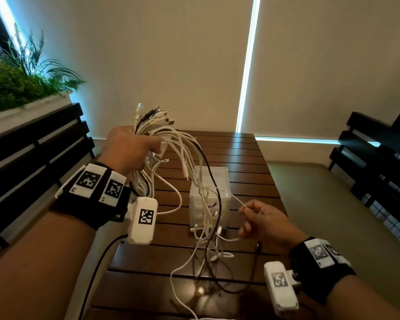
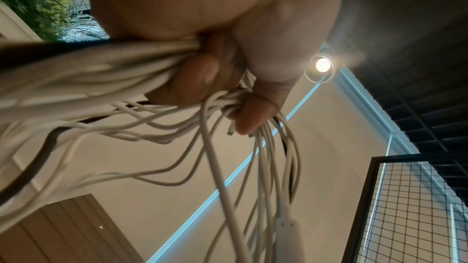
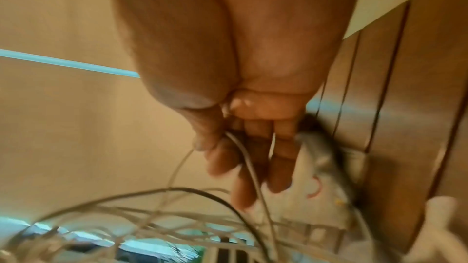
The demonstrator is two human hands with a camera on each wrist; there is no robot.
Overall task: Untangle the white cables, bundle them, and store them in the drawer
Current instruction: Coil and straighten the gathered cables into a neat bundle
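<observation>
My left hand (image 1: 134,148) (image 2: 217,79) is raised above the table and grips a thick bundle of white cables (image 1: 171,139) (image 2: 101,71), with their plugs (image 1: 155,116) sticking up past the fist. Loose ends hang down to the wooden table (image 1: 247,158), with a dark cable (image 1: 218,199) among them. My right hand (image 1: 259,218) (image 3: 233,147) pinches one thin white cable (image 1: 237,200) (image 3: 248,163) between thumb and forefinger, drawn out to the right of the tangle. A small translucent white drawer unit (image 1: 219,176) stands on the table behind the hanging cables.
Cable ends (image 1: 208,255) lie spread on the table's near part. A dark slatted bench (image 1: 32,158) with a planter of green plants (image 1: 14,84) runs along the left. Another dark bench (image 1: 374,162) stands at the right. Pale blinds hang behind the table.
</observation>
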